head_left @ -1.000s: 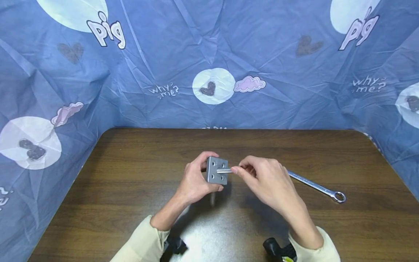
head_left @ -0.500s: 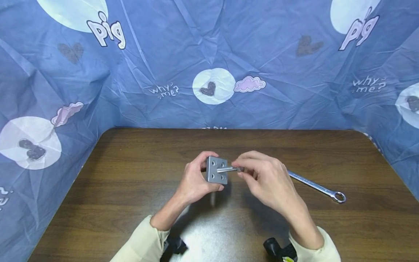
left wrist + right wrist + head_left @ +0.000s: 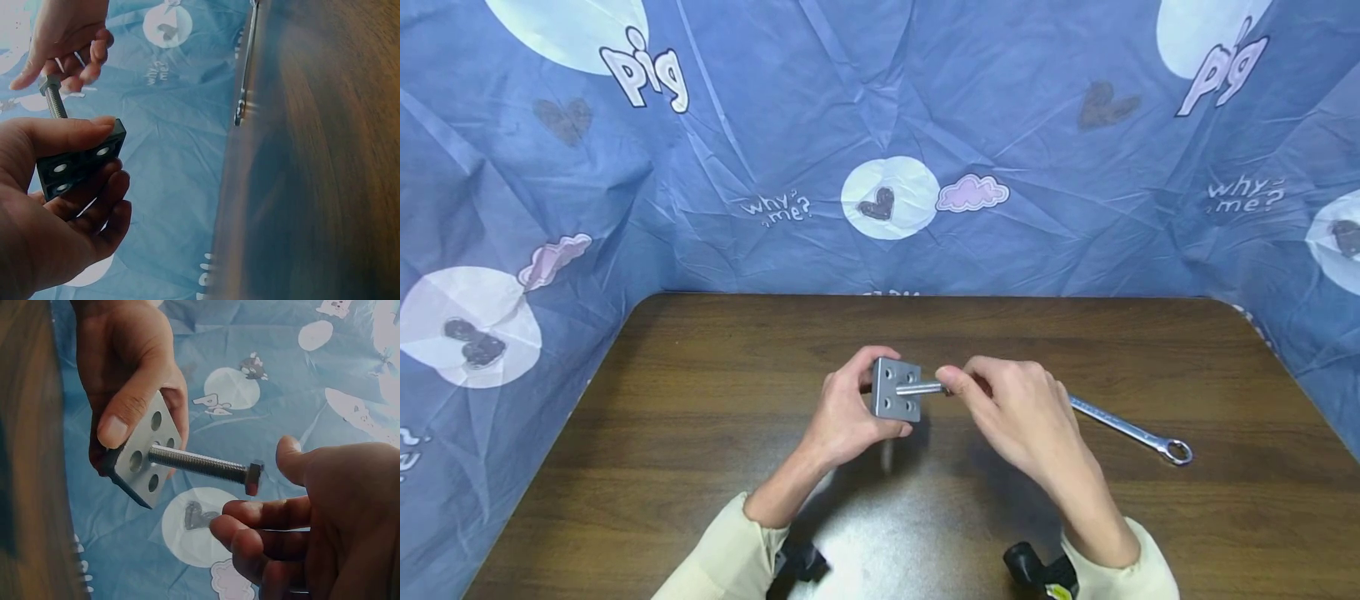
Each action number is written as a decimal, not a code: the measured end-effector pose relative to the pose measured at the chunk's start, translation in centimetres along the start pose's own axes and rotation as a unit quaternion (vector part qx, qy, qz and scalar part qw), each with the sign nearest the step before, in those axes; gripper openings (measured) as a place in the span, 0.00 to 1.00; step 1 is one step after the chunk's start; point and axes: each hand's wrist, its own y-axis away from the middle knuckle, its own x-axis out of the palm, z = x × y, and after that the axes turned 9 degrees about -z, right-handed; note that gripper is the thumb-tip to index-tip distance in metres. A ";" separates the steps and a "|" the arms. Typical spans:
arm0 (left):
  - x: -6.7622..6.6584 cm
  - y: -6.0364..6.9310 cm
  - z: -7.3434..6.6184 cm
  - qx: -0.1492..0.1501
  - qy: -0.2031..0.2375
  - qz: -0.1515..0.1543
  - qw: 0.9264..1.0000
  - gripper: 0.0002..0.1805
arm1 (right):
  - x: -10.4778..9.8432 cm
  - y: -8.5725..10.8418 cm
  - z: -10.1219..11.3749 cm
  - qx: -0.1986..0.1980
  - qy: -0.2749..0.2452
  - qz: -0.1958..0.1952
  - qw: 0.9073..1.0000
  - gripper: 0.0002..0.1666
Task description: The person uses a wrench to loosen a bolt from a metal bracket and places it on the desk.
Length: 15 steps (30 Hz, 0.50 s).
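My left hand (image 3: 838, 417) grips a square grey metal plate (image 3: 886, 410) by its edges, thumb on one side and fingers on the other. Several round holes pierce the plate. A long hex bolt (image 3: 200, 464) stands out from its middle hole, threads showing along most of its length. Close by the bolt's head is my right hand (image 3: 1018, 421). In the right wrist view its thumb and loosely bent fingers (image 3: 269, 514) are spread, with a gap between them and the hex head. The plate's back is hidden from the head view.
A chrome combination wrench (image 3: 1127, 429) lies on the brown wooden table (image 3: 700, 358) to the right, partly hidden behind my right hand. A blue printed cloth (image 3: 775, 125) hangs round the table's back and sides. Black wrist devices sit by both sleeves.
My right thumb and fingers have shifted about the bolt's head, turning and moving slightly right. More of the bolt is uncovered than a second ago. The left hand and plate have stayed still.
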 end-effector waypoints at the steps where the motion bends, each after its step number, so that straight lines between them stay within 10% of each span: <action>1: 0.0 0.0 0.0 0.001 0.000 0.000 1.000 0.43 | 0.0 0.0 0.1 0.011 0.006 0.007 1.000 0.21; 15: 0.1 0.0 0.1 0.000 0.002 0.003 1.000 0.42 | -0.1 0.2 0.2 -0.056 -0.032 -0.010 0.998 0.09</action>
